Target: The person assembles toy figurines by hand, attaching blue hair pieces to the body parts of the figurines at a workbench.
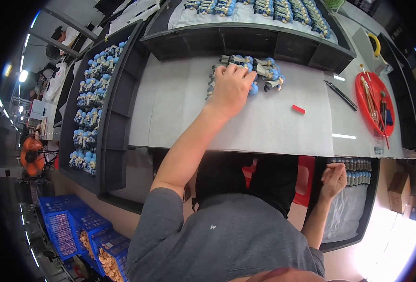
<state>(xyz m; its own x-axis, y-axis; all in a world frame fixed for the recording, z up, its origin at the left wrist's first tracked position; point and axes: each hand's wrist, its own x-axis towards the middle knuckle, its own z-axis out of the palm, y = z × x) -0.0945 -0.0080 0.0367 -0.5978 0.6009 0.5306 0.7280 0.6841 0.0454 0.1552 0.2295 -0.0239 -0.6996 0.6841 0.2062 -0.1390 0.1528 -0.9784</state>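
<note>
My left hand [232, 88] reaches over a cluster of small figurines on the white sheet, its fingers curled down onto them. They have light-blue heads and dark and pale bodies. Some figurines [267, 70] lie just right of the fingers, and one figurine [274, 83] sits at the cluster's right end. The hand hides part of the group. My right hand [334, 180] is above the black tray [368, 207] at the lower right, next to rows of figurines [358, 178]. Its fingers are folded together; whatever they hold is hidden.
Black trays of figurines stand along the far side [255, 41] and left [111, 113]. A red block [298, 109] and a dark pen [340, 95] lie on the table. A red basket [390, 110] holds brushes. Blue crates [60, 225] stand at the lower left.
</note>
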